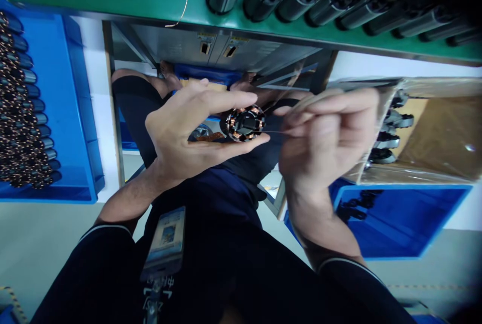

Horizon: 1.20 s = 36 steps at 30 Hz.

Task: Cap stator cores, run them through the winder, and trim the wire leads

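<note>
Left grip (178,133): curled around, holding copper-wound motor stator (244,123) | Right grip (326,135): pinching thin wire (276,132) | Wire: runs sideways from right grip, its tip at the stator's edge

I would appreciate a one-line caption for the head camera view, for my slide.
Left hand cradles a copper-wound motor stator while the right hand holds a thin pin up to its edge.

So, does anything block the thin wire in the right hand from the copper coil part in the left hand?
Nothing visible. The thin wire runs straight from the right hand to the rim of the copper coil part, and the fingers of the left hand sit clear of it.
</note>
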Motion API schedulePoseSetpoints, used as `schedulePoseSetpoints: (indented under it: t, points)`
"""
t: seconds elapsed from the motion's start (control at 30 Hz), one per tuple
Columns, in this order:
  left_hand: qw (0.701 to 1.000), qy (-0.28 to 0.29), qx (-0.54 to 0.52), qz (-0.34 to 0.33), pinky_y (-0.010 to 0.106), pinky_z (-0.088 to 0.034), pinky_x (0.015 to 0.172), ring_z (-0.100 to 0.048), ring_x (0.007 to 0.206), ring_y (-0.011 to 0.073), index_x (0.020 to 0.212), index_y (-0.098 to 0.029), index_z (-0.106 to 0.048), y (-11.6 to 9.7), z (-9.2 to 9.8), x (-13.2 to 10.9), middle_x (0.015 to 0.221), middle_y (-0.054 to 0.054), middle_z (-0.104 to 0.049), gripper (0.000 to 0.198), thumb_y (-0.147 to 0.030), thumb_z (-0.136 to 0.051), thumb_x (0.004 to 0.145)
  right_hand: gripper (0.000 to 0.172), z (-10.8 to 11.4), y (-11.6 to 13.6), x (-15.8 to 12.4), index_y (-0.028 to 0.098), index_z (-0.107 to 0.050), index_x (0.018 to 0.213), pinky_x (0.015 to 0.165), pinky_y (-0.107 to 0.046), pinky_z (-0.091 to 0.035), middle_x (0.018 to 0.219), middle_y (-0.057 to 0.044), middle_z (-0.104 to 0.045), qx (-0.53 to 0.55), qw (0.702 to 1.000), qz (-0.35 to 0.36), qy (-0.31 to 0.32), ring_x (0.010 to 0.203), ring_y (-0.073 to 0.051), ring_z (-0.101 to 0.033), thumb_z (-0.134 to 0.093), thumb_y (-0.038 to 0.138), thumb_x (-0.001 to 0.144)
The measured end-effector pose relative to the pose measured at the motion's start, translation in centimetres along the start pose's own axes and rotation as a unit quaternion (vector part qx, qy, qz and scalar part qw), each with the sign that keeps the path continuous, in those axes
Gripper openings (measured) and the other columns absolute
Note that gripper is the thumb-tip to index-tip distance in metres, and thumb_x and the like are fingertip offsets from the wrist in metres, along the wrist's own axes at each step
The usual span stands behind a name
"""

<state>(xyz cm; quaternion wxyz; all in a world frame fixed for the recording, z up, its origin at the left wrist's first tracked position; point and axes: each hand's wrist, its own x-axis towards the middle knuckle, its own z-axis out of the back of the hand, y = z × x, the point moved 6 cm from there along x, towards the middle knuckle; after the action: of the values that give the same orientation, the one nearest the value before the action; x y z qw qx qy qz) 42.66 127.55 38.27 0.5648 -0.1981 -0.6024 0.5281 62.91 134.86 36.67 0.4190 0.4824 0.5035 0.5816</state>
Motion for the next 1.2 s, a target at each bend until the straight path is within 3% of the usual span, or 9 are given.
schedulePoseSetpoints:
  t: [0.1,0.23,0.37,0.57,0.73,0.83,1.03,1.13,1.2]
  points:
    - [0.998,-0.015,0.061,-0.015,0.048,-0.071,0.102,-0.085,0.096,0.0233,0.132,-0.029,-0.087,-0.8,0.0,0.3,0.111,0.001,-0.092,0.044,-0.052,-0.105,0.099,0.02,-1.4,1.2,-1.0,0.042,-0.09,0.118,0.095,-0.05,-0.07,0.09,-0.001,-0.072,-0.017,0.997,0.017,0.072,0.086,-0.026,-0.072,-0.097,0.051,0.102]
    - [0.995,-0.008,0.097,-0.013,0.05,-0.069,0.119,-0.086,0.102,0.0231,0.132,-0.031,-0.082,-1.2,-0.3,0.5,0.115,0.0,-0.091,0.034,-0.049,-0.098,0.108,0.009,-1.1,1.8,-0.8,0.037,-0.089,0.101,0.106,-0.056,-0.072,0.095,-0.003,-0.076,-0.069,0.995,-0.025,0.068,0.098,-0.028,-0.079,-0.094,0.043,0.106]
    - [0.996,0.017,0.07,-0.045,0.052,-0.065,0.128,-0.082,0.116,0.0266,0.139,-0.026,-0.07,-0.7,-1.1,0.1,0.123,0.007,-0.085,0.051,-0.065,-0.088,0.111,0.016,-0.5,2.3,0.0,0.04,-0.089,0.097,0.108,-0.06,-0.074,0.09,-0.001,-0.076,-0.089,0.994,-0.008,0.054,0.095,-0.03,-0.08,-0.1,0.05,0.1]
    - [0.97,0.088,0.084,0.21,0.066,-0.062,0.133,-0.07,0.154,0.0407,0.144,-0.031,-0.068,0.9,-2.8,-0.9,0.142,0.014,-0.078,0.055,-0.077,-0.076,0.113,0.015,-0.9,0.7,-1.2,0.042,-0.09,0.115,0.096,-0.045,-0.078,0.095,0.0,-0.079,-0.002,0.992,-0.126,0.031,0.085,-0.023,-0.08,-0.093,0.054,0.106]
    - [0.966,0.095,0.053,0.236,0.065,-0.063,0.134,-0.07,0.156,0.0394,0.144,-0.035,-0.071,0.0,-3.2,-0.5,0.141,0.012,-0.078,0.047,-0.072,-0.075,0.115,0.035,-2.6,-1.1,-3.0,0.045,-0.092,0.136,0.09,-0.044,-0.077,0.109,-0.002,-0.086,0.079,0.981,-0.158,0.079,0.096,-0.024,-0.083,-0.096,0.056,0.103]
    - [0.971,0.107,0.072,0.199,0.063,-0.063,0.135,-0.074,0.15,0.038,0.141,-0.038,-0.072,0.6,-2.7,-0.5,0.137,0.01,-0.08,0.046,-0.072,-0.079,0.112,0.017,-2.8,-1.4,-3.4,0.04,-0.092,0.115,0.093,-0.045,-0.076,0.111,-0.002,-0.088,0.081,0.98,-0.176,0.054,0.094,-0.023,-0.081,-0.096,0.052,0.105]
    - [0.976,0.07,0.165,-0.122,0.057,-0.068,0.12,-0.079,0.114,0.0314,0.132,-0.026,-0.074,-0.5,-1.8,-1.0,0.12,0.012,-0.077,0.031,-0.05,-0.079,0.113,0.016,-2.4,-0.9,-2.4,0.035,-0.09,0.111,0.082,-0.042,-0.075,0.103,-0.003,-0.081,0.047,0.979,-0.169,0.102,0.085,-0.022,-0.078,-0.09,0.052,0.11]
    - [0.979,0.069,0.161,-0.102,0.048,-0.069,0.103,-0.075,0.109,0.0281,0.128,-0.028,-0.076,-1.1,-1.6,-0.6,0.12,0.01,-0.072,0.023,-0.037,-0.077,0.107,0.01,-1.4,0.4,-0.6,0.037,-0.093,0.108,0.097,-0.048,-0.076,0.11,-0.004,-0.081,-0.004,0.983,-0.098,0.155,0.104,-0.026,-0.08,-0.092,0.048,0.108]
    - [0.991,0.11,0.08,0.009,0.046,-0.068,0.096,-0.075,0.109,0.027,0.123,-0.028,-0.076,-0.7,-1.4,-0.2,0.12,0.01,-0.071,0.017,-0.036,-0.078,0.108,0.005,-0.7,2.0,0.8,0.039,-0.095,0.111,0.111,-0.05,-0.074,0.124,-0.004,-0.084,-0.068,0.976,-0.024,0.205,0.121,-0.028,-0.08,-0.094,0.037,0.106]
